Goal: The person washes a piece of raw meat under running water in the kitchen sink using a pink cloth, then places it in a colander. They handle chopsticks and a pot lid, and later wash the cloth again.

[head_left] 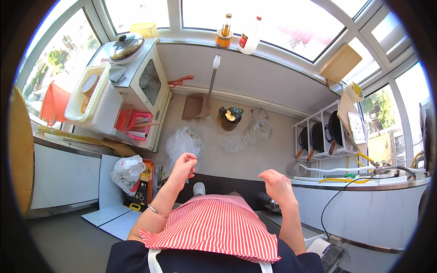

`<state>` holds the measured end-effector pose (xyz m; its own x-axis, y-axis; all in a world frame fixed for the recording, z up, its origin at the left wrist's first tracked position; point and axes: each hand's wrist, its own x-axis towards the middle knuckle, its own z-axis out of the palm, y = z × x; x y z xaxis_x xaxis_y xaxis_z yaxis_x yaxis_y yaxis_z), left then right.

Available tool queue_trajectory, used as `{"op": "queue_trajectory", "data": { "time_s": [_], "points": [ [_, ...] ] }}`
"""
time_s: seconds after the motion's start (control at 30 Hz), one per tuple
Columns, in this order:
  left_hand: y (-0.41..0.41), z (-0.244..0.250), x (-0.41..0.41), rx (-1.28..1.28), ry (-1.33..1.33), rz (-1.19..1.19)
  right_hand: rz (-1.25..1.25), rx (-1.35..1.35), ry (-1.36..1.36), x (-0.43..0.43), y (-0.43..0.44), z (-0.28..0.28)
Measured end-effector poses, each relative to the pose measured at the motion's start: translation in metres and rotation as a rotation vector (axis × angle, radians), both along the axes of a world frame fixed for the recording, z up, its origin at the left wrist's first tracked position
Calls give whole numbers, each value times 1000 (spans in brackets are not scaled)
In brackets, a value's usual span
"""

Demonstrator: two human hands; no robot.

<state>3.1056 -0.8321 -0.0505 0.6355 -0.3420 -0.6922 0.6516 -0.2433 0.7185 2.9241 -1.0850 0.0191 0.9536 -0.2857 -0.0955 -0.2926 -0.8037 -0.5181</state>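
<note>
My left hand, a bracelet on its wrist, hovers with loosely curled fingers and nothing visible in it. To the right, my right hand is also raised, its fingers bent loosely and holding nothing. Between them spreads a red-and-white striped apron that I wear. Beyond my left hand lies a clear plastic bag on the tiled floor. Farther out stand a dark-filled jug, a small dark bottle and a clear glass jar. One light shoe shows below my left hand.
A dustpan leans by the far wall. Left are a white cabinet, a broom and a stuffed white bag. Right, a rack holds several pans beside a counter with hoses. Bottles line the windowsill.
</note>
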Motion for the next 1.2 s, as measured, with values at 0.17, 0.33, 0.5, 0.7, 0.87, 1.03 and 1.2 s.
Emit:
{"op": "queue_trajectory", "data": {
  "time_s": [0.17, 0.33, 0.5, 0.7, 0.87, 1.03, 1.2],
  "points": [
    [-6, -13, 28, 39, 42, 48, -9, 51, 61, 26, -26, -13],
    [-43, -19, 54, 69, 28, 133, 44, 94, 41, 68, -77, -32],
    [-90, -25, 70, 100, 18, 189, 149, 56, -25, 114, -143, -36],
    [-143, -13, 94, 82, -32, 297, 230, 23, -21, 155, -205, -35],
    [-153, -4, 131, 101, -69, 374, 236, 44, -4, 178, -225, -42],
    [-139, 6, 184, 86, -184, 497, 252, 70, 48, 208, -230, -50],
    [-103, 19, 270, 60, -317, 610, 248, 72, 117, 260, -227, -56]
  ]
}}
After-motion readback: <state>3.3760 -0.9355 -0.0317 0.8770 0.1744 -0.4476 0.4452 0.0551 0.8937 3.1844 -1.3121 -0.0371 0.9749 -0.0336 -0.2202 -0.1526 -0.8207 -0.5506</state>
